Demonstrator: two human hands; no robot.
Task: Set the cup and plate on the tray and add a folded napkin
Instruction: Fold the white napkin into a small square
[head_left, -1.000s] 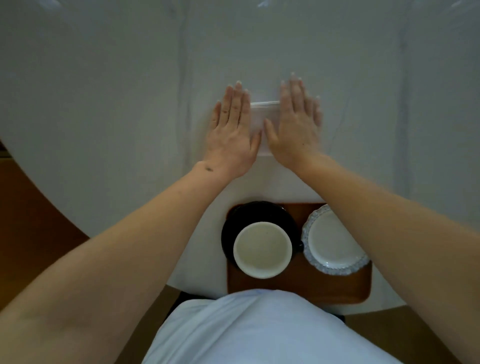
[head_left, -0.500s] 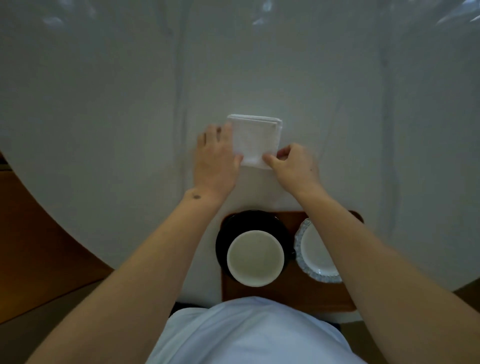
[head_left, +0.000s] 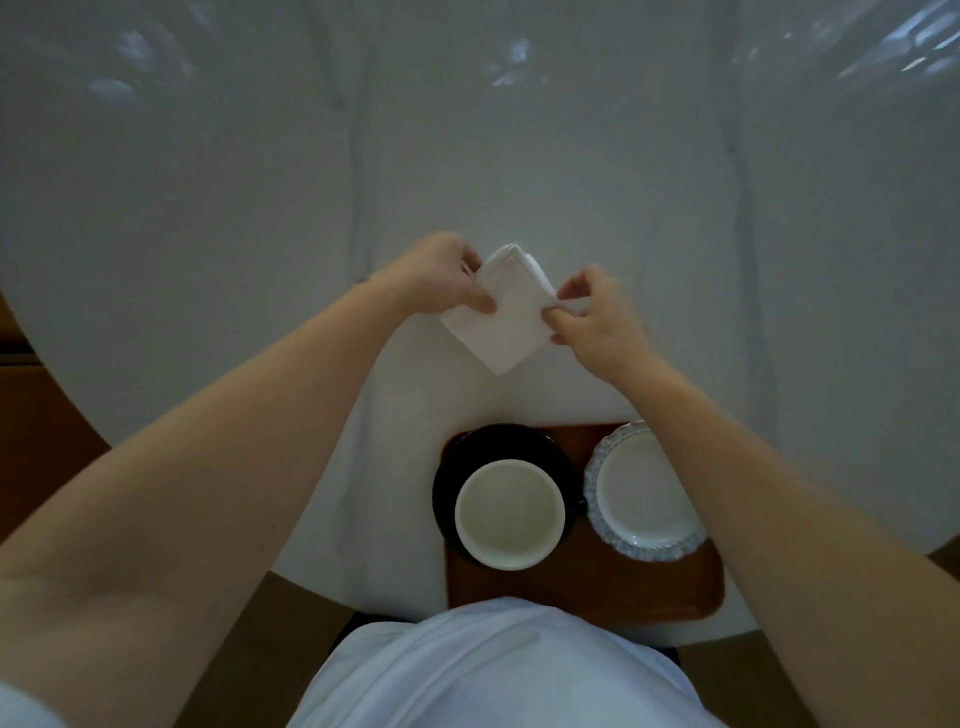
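A folded white napkin (head_left: 501, 312) is lifted off the table and turned like a diamond, one corner pointing toward me. My left hand (head_left: 441, 278) pinches its left edge and my right hand (head_left: 592, 312) pinches its right edge. Nearer to me a brown wooden tray (head_left: 597, 587) lies at the table's front edge. On its left a white cup (head_left: 510, 514) stands on a black saucer (head_left: 467, 457). On its right sits a white plate (head_left: 639, 493) with a patterned scalloped rim, partly covered by my right forearm.
The round table (head_left: 208, 208) has a white cloth under a glossy clear cover with creases running front to back. Wooden floor (head_left: 36, 441) shows to the left beyond the table's curved edge. My white shirt (head_left: 498, 670) fills the bottom of the view.
A second ago both hands pressed flat on the napkin on the table. They then took hold of its near edge, lifted it and turned it toward me as a diamond.
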